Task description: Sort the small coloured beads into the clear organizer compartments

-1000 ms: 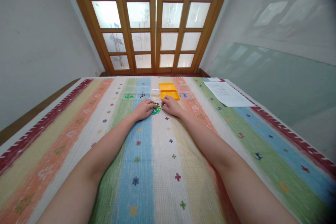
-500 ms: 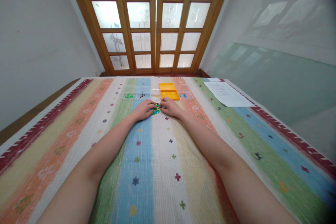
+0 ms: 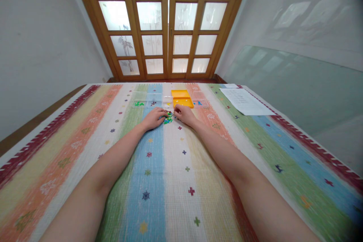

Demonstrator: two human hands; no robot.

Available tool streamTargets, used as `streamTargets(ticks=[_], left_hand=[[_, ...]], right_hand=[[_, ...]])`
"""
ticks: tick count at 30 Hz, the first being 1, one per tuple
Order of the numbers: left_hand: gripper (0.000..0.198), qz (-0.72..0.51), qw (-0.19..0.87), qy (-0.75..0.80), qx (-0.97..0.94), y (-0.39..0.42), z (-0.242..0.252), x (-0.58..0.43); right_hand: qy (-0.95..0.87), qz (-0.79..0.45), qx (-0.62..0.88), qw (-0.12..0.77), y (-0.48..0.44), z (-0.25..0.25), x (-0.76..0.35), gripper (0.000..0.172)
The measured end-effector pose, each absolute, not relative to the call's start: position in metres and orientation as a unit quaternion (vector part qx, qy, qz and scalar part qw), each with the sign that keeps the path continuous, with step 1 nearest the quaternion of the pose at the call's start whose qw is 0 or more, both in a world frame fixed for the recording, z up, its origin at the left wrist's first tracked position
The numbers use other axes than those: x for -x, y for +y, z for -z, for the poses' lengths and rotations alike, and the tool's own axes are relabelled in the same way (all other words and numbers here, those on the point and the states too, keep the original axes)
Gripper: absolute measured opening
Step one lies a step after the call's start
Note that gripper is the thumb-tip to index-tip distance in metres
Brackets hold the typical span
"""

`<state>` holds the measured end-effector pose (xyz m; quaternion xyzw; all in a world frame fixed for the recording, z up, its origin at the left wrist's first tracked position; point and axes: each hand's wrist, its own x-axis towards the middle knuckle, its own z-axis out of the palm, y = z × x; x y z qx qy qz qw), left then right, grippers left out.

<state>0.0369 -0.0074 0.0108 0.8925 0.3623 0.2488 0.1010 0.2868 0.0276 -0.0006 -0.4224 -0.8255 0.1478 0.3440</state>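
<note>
I see the left hand [image 3: 153, 118] and right hand [image 3: 184, 114] curled beside a pile of coloured pieces [image 3: 168, 118] between them, grip unclear; paper [image 3: 244, 101] farther right, print unreadable.

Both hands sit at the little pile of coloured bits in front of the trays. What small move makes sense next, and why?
Probably: the left hand pinches a green piece from the mixed pile and lifts it toward the clear compartment just beyond, which already holds green pieces. Its fingertips are at the pile's edge; the right hand sits at the other side.
</note>
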Motion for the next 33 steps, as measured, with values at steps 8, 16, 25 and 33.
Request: streamTargets(ticks=[8,16,25,33], left_hand=[[0.031,-0.257,0.102,0.358,-0.892,-0.007,-0.01,-0.037],[0.032,-0.252,0.099,0.362,-0.892,-0.007,-0.011,-0.037],[0.032,-0.258,0.09,0.353,-0.895,-0.006,-0.009,-0.036],[0.03,-0.261,0.082,0.357,-0.893,-0.005,-0.007,-0.036]], right_hand=[[-0.839,-0.146,0.385,0.355,0.033,0.004,-0.285,0.011],[-0.815,-0.171,0.382,0.402,0.031,0.002,-0.285,0.015],[-0.755,-0.23,0.423,0.446,0.04,0.008,-0.28,0.025],[-0.781,-0.171,0.439,0.41,0.044,0.0,-0.268,0.039]])
